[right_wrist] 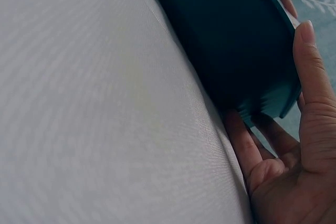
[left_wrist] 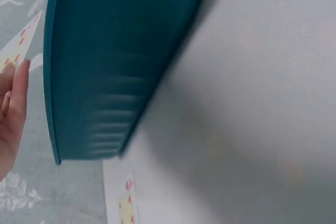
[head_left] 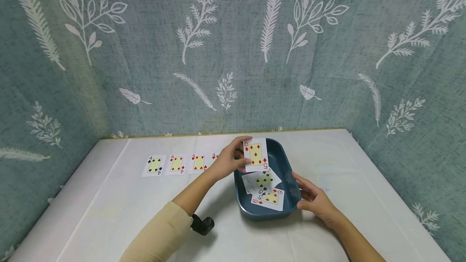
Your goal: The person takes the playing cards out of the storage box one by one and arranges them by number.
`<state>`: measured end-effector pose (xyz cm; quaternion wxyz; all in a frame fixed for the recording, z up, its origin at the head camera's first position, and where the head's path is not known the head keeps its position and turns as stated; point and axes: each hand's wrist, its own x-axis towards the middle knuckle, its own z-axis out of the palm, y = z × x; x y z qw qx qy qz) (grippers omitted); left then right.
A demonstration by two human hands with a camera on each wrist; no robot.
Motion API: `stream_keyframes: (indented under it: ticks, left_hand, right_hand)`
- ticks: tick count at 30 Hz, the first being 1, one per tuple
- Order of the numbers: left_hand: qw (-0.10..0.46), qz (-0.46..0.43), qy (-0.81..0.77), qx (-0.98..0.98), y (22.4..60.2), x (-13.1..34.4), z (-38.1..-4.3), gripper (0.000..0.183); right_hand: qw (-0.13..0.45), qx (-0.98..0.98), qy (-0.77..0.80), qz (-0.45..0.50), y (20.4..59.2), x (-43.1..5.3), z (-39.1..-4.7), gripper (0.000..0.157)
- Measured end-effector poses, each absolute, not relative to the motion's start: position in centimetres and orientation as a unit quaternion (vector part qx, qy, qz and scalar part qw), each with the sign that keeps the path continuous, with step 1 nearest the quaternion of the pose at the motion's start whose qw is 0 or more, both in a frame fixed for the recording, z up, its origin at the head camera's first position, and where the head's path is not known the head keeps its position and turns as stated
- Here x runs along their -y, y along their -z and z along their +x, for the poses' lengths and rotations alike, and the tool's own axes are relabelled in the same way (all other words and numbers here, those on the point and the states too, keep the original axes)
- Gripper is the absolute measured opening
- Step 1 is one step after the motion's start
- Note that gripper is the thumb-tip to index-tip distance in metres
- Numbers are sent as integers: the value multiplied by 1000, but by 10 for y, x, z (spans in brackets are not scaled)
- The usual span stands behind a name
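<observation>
My left hand (head_left: 227,159) pinches the five of diamonds (head_left: 256,155) by its left side, above the far end of a deep blue container (head_left: 243,209). In the left wrist view the same card (left_wrist: 18,43) tilts up from my fingertips. My right hand (head_left: 316,201) holds the container's right side. The right wrist view has my thumb (right_wrist: 310,64) at the rim and my fingers bent against the outer wall. Inside the container lie loose cards, among them a black-suit card (head_left: 264,180) and a red diamond card (head_left: 271,199), partly overlapping.
To the container's left, a row of fours lies face up: a black four (head_left: 154,165), the four of diamonds (head_left: 176,164), the four of hearts (head_left: 198,162) and another red four, partly hidden by my left arm. A patterned cloth (head_left: 233,51) hangs behind the white table (head_left: 109,213).
</observation>
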<state>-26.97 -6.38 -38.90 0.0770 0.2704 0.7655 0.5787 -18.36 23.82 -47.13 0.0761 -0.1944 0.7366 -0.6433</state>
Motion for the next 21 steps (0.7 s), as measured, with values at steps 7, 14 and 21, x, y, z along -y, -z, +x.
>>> stream_keyframes:
  ticks: [7,14,21]
  left_hand:
    - [50,222,-606,-762,388,83,-259,70]
    - [39,218,-595,-773,397,107,-247,68]
    - [41,205,-589,-780,397,129,-238,69]
  right_hand:
    - [71,-741,642,-185,470,-237,-184,78]
    - [72,-737,643,-193,471,-237,-184,79]
    - [71,-737,644,-193,471,-238,-183,79]
